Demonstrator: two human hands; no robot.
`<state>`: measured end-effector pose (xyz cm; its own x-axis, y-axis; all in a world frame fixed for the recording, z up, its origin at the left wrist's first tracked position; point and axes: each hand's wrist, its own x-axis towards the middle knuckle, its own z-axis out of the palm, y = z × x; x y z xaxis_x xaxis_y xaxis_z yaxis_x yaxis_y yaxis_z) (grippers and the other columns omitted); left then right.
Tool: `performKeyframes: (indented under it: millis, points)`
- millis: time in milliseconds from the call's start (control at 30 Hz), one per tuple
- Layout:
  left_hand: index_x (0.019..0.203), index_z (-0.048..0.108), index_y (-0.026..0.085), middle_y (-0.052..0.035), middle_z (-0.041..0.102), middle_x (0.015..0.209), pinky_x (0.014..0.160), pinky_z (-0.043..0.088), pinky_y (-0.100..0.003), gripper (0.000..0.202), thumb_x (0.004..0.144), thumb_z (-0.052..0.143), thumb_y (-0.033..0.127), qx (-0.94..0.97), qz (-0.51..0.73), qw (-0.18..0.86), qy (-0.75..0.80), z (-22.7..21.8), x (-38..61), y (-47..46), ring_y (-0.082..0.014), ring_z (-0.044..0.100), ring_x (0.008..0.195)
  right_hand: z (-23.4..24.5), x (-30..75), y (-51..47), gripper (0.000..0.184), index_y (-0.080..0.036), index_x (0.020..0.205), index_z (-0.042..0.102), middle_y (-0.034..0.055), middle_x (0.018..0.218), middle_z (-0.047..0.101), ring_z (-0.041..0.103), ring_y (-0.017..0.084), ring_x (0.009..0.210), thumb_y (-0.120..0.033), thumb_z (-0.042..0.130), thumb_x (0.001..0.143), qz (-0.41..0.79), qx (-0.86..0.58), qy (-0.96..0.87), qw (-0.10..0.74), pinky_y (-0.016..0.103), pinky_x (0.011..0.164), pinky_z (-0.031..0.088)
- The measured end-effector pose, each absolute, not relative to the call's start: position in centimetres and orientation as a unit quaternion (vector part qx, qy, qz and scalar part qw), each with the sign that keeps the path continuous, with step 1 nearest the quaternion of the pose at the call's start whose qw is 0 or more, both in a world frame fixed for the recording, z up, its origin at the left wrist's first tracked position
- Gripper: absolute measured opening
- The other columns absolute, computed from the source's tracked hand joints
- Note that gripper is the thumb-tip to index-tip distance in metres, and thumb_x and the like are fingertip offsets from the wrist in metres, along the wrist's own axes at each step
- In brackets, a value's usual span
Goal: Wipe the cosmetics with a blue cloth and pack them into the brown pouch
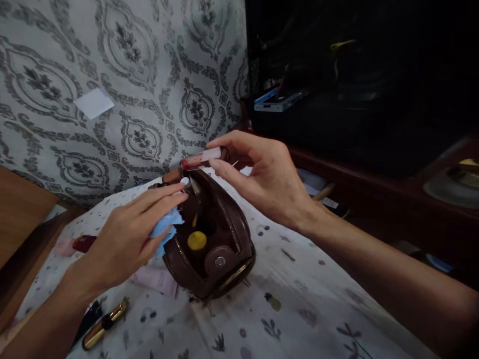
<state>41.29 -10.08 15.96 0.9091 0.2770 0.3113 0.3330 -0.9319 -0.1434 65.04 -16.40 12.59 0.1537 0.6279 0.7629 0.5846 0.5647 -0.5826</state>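
Dim light; right side sinks to near-black. Damask-patterned wallpaper (140, 50), grey on off-white, fills upper left; small white rectangle (94, 103) on it, nature unclear. Brown wooden panel (22, 214) at left edge. Right: dark glossy panel (381, 119) above reddish-brown wooden ledge (377, 172).

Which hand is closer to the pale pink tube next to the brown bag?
Left. The left hand is just above the pale pink tube in the picture; the right hand is farther off, toward the other side of the brown bag.
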Motion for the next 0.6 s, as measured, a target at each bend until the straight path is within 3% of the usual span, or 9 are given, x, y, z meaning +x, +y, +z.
performKeyframes:
  millis: [200, 433, 600]
  points:
    - [0.111, 0.064, 0.028, 0.0028, 0.070, 0.111, 0.092, 0.053, -0.033, 0.022, 0.095, 0.048, 0.031, -0.892, -0.316, 0.042, -0.321, 15.1, 37.2, -13.1, -0.0207, 0.067, 0.101, 13.7, 63.9, -17.3, 0.013, -0.020, 0.108, 0.060, -0.0014, 0.084, 0.068, 0.062, 0.014, 0.077, -0.022, 0.059, 0.095, 0.047, -0.437, -0.703, 0.558, 0.026, 0.070, 0.046]
    - [0.105, 0.068, 0.027, -0.0001, 0.075, 0.100, 0.077, 0.058, -0.030, 0.020, 0.093, 0.053, 0.034, -0.892, -0.300, 0.036, -0.337, 10.1, 32.2, -13.6, -0.0195, 0.072, 0.091, 14.3, 61.5, -15.8, 0.012, -0.020, 0.100, 0.060, -0.0023, 0.080, 0.065, 0.057, 0.013, 0.072, -0.013, 0.060, 0.090, 0.091, -0.463, -0.776, 0.419, 0.024, 0.067, 0.039]
    - [0.109, 0.067, 0.026, -0.0006, 0.075, 0.101, 0.080, 0.058, -0.027, 0.021, 0.094, 0.053, 0.033, -0.906, -0.277, 0.027, -0.319, 7.8, 30.7, -13.9, -0.0185, 0.073, 0.091, 14.1, 60.0, -14.5, 0.013, -0.017, 0.089, 0.063, -0.0011, 0.079, 0.065, 0.057, 0.012, 0.072, -0.005, 0.059, 0.086, 0.111, -0.486, -0.776, 0.387, 0.024, 0.066, 0.037]
